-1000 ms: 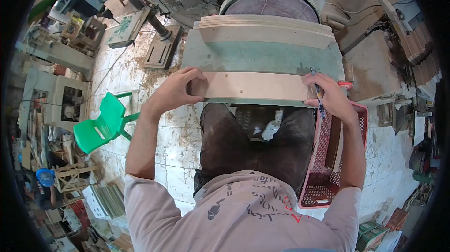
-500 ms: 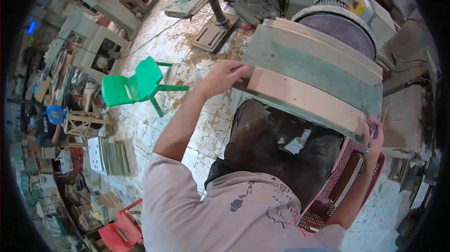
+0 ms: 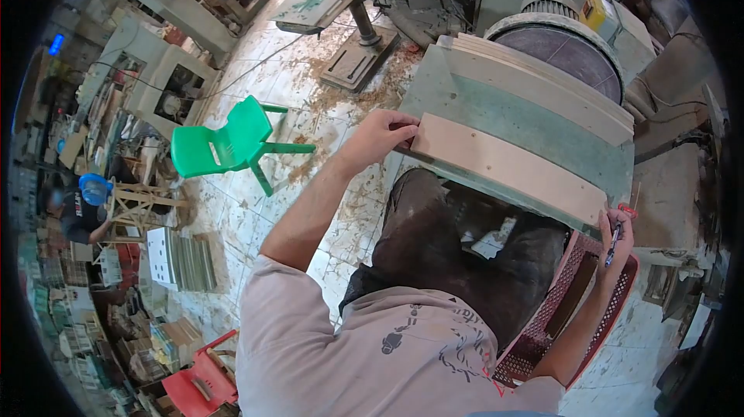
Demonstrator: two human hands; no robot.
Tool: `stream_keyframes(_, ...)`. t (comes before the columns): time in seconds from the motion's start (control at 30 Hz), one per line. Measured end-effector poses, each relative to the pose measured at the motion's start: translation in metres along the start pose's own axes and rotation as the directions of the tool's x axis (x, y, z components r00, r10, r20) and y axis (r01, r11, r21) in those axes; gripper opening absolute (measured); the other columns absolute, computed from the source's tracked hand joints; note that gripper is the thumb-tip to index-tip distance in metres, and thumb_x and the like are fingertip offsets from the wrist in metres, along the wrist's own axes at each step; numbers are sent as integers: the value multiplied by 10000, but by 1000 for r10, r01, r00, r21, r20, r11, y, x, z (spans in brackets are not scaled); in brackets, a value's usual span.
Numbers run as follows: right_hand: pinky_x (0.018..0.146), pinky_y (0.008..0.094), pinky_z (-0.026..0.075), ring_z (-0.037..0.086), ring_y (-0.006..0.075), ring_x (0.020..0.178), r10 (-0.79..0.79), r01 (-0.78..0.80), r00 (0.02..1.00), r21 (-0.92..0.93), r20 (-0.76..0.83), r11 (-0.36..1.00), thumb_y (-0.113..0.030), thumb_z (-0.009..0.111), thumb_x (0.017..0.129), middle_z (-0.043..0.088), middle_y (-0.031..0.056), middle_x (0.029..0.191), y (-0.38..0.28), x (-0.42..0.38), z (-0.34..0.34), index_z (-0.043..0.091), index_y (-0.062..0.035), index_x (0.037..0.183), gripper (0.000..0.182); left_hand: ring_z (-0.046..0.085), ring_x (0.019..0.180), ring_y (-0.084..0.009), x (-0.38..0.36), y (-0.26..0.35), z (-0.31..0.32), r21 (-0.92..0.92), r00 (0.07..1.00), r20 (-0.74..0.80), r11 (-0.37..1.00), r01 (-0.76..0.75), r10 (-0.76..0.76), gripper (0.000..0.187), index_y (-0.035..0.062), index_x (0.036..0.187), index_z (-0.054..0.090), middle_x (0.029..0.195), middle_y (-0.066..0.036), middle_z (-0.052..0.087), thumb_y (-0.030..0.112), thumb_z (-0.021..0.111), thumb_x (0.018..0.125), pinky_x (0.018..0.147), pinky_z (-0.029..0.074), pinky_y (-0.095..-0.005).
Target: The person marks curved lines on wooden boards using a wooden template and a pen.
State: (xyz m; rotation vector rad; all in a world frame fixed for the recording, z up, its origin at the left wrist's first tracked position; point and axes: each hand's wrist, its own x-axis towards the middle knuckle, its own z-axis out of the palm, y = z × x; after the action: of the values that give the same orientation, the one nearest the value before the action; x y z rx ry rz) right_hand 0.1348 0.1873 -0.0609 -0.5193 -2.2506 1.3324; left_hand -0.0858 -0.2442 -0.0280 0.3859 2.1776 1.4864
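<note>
A pale flat wooden board [image 3: 508, 163] with small dark marks lies along the near edge of a green worktable [image 3: 535, 118]. My left hand [image 3: 385, 138] is closed at the board's left end, thumb and fingers pinching around its corner. At the right end, the fingertips of my right hand [image 3: 614, 235] touch the board. That hand also holds a slim pen [image 3: 613, 245] against the palm, with something red beyond its fingers. Behind the board, more pale boards [image 3: 542, 84] are stacked on the worktable.
A large round sanding disc [image 3: 558, 53] stands behind the worktable. Under my right arm is a dark red perforated crate [image 3: 535, 343]. To the left are a green chair [image 3: 221, 142], a drill press base [image 3: 360, 59], stacked panels [image 3: 190, 260] and a person [image 3: 81, 211]. Debris litters the floor.
My right hand has turned slightly, so the pen shows more plainly. My left hand stays at the board's left end, and the board keeps nearly the same place.
</note>
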Motion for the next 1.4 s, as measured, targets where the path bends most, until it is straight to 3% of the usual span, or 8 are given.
stream_keyframes(0.47, 779, 227, 415, 514, 85, 822, 23, -22, 1000, -28, 12, 999, -116, 655, 913, 559, -5, 873, 14, 0, -3, 588, -2, 969, 144, 604, 753, -92, 4, 2, 2, -51, 998, -39, 997, 57, -59, 237, -48, 1054, 673, 869, -54, 675, 124, 635, 895, 680, 507, -238)
stream_keyframes(0.8, 794, 238, 414, 512, 86, 834, 41, -43, 999, 81, 22, 996, -111, 632, 923, 560, -6, 878, -10, -3, 5, 574, -9, 1008, 145, 627, 792, -111, 3, 0, 6, -88, 999, -43, 996, -11, 8, 280, -60, 1115, 656, 938, -83, 692, 109, 629, 893, 725, 522, -255)
stream_keyframes(0.97, 762, 235, 420, 496, 87, 800, -13, 13, 1000, 38, 13, 999, -80, 641, 902, 535, -11, 869, -6, -5, 3, 571, -20, 988, 126, 590, 761, -86, 3, -4, 8, -71, 995, -61, 994, -77, 73, 274, -63, 1092, 659, 873, -42, 680, 131, 610, 905, 686, 498, -256)
stream_keyframes(1.03, 759, 233, 418, 495, 86, 798, 3, -4, 1000, 45, 8, 999, -65, 653, 885, 528, -12, 858, -8, -5, 5, 577, -26, 981, 128, 572, 752, -80, 1, 0, 8, 70, 989, -68, 990, -124, 129, 281, -61, 1080, 658, 848, -34, 671, 155, 613, 907, 674, 487, -259)
stream_keyframes(1.13, 735, 236, 425, 495, 86, 789, -43, 44, 999, 28, -21, 999, -66, 664, 874, 542, -5, 858, -7, -6, 5, 590, -21, 978, 135, 613, 783, -118, 8, -8, 1, 63, 999, -11, 997, -50, 51, 307, -30, 1101, 655, 896, -69, 680, 205, 631, 904, 730, 508, -272)
stream_keyframes(1.2, 706, 235, 435, 515, 85, 771, -20, 23, 997, 42, -72, 999, -88, 689, 862, 565, 3, 840, -12, -8, 9, 602, -13, 962, 153, 605, 852, -110, 7, 11, 1, 222, 990, -41, 967, -122, 135, 326, -18, 1176, 618, 978, -63, 647, 165, 646, 908, 739, 503, -270)
stream_keyframes(1.33, 681, 245, 466, 568, 88, 735, -74, 74, 990, -6, -122, 997, -136, 708, 861, 613, 29, 801, -12, -9, 11, 616, 4, 959, 195, 621, 824, -143, 0, 74, 1, 205, 911, -176, 919, -337, 373, 280, -20, 1118, 630, 925, -94, 648, 122, 670, 880, 709, 508, -272)
stream_keyframes(1.4, 682, 246, 470, 575, 88, 742, -46, 47, 989, 6, -137, 999, -145, 711, 860, 619, 32, 804, -10, -9, 12, 617, 7, 962, 205, 616, 799, -162, -19, 129, 3, 404, 706, -243, 732, -549, 665, 202, -19, 1048, 638, 896, -110, 637, 44, 673, 859, 698, 505, -271)
